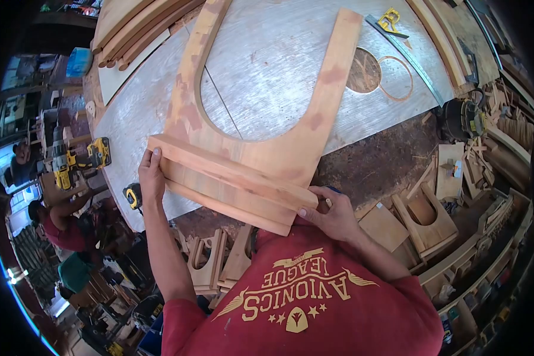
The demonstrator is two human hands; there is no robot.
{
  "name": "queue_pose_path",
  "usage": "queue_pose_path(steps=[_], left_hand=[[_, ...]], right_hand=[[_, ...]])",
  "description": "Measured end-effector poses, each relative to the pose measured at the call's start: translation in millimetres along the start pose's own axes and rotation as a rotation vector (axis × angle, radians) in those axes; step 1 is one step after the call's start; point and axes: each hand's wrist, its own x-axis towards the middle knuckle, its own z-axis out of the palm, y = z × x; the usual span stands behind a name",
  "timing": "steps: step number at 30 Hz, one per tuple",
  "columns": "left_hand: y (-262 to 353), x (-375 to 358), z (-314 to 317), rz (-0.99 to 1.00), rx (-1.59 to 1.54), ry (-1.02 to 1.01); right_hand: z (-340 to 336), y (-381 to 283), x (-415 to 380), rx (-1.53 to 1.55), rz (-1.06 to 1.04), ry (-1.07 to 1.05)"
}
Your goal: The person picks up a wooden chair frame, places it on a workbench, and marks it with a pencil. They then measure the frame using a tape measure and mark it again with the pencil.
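My left hand [152,172] is closed on the left end of a straight wooden strip [219,166], its thumb on top. At the other end my right hand [332,215] grips the same strip, with what looks like a pencil [329,203] between its fingers. The strip lies across the wide end of a U-shaped wooden panel [267,151], whose two arms point away from me. Patches of darker filler or stain mark the panel. Its near edge, by my shirt, sticks out beyond the strip.
On the metal-topped table [267,59] lie a combination square [409,62] and a thin ring [396,77]. A tape measure [132,196] and a cordless drill [60,160] are at left. Curved wooden pieces [136,29] are stacked behind. A person [71,222] works at far left.
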Motion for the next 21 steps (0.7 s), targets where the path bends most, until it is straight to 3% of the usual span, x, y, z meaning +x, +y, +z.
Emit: queue_pose_path(steps=[21], left_hand=[[-0.8, 0.1, -4.5, -0.018, 0.061, -0.012]], right_hand=[[3.1, 0.7, 0.9, 0.024, 0.068, 0.003]])
